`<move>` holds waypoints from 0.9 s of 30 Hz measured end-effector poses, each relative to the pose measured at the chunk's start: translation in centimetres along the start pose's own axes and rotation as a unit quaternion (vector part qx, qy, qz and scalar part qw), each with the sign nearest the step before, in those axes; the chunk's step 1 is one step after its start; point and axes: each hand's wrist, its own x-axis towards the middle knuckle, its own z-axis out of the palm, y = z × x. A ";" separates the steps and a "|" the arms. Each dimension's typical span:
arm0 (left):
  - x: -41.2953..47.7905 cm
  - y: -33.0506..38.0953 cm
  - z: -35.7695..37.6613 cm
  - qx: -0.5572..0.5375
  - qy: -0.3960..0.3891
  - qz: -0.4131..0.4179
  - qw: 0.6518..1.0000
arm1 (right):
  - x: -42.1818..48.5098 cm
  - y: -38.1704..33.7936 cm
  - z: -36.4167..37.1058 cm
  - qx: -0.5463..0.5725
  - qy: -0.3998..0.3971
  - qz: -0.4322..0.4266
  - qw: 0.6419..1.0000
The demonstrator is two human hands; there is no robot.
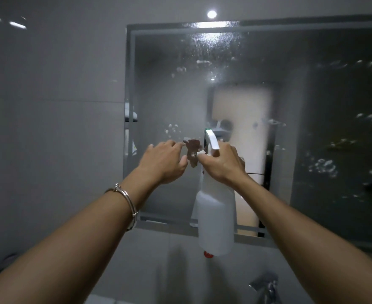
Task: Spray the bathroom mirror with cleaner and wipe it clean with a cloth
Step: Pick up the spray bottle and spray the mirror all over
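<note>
The silver bangle [130,207] on my left forearm sits nearest. My left grip [165,161] curls loosely just beside the trigger; I cannot tell whether it pinches anything. The translucent white plastic spray bottle [215,216] hangs upright, long axis vertical. It looks light, stiff and probably slick when wet, so my right grip [222,165] wraps its narrow neck. The nozzle faces the droplet-speckled wall mirror [312,95].
</note>
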 end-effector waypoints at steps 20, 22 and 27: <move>-2.7 -11.6 -0.2 0.036 0.018 -0.059 0.997 | 0.9 -7.6 10.2 0.019 -0.036 -0.066 0.997; -3.0 -12.5 -0.2 0.036 0.022 -0.069 0.997 | 1.0 -8.1 10.8 0.006 -0.035 -0.070 0.997; -3.8 -14.2 -0.3 0.038 0.026 -0.097 0.994 | 0.7 -8.3 11.9 0.037 -0.045 -0.043 0.997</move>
